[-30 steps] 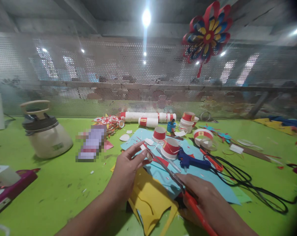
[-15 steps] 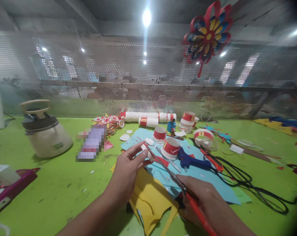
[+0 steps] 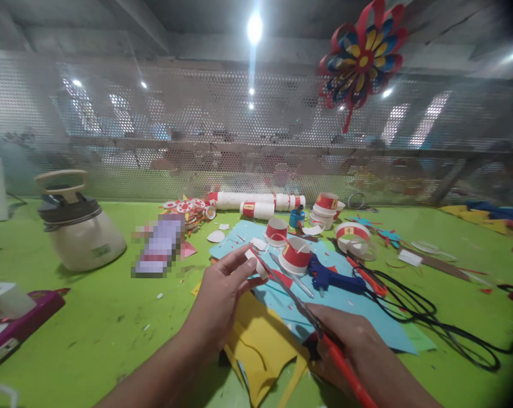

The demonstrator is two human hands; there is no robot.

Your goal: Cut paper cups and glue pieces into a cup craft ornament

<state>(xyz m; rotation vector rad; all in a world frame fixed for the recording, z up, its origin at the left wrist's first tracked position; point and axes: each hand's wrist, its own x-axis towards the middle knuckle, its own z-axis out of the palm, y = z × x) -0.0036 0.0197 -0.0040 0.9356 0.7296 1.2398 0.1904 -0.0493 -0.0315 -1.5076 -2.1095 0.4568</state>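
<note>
Between the thumb and fingers of my left hand (image 3: 222, 294) is a small curved piece of red and white paper (image 3: 256, 263). My right hand (image 3: 345, 334) is closed round the red handles of a pair of scissors (image 3: 301, 306). The blades point up and left, their tips at the paper's edge. Just beyond stand two red and white paper cups (image 3: 295, 255), apparently cut down. Under the hands lie a light blue sheet (image 3: 282, 317) with scraps on it and a yellow paper piece (image 3: 260, 345).
A blue glue gun (image 3: 335, 279) with black cable lies right of the cups, beside a red-handled tool (image 3: 369, 277). Stacked paper cups (image 3: 258, 211) lie at the back. A large jug (image 3: 80, 226), a blurred phone-like object (image 3: 160, 246) and a purple power strip (image 3: 22, 323) are left.
The paper in my left hand has turned slightly, and more of its curved strip shows along the scissor blades. Both hands stay in nearly the same place.
</note>
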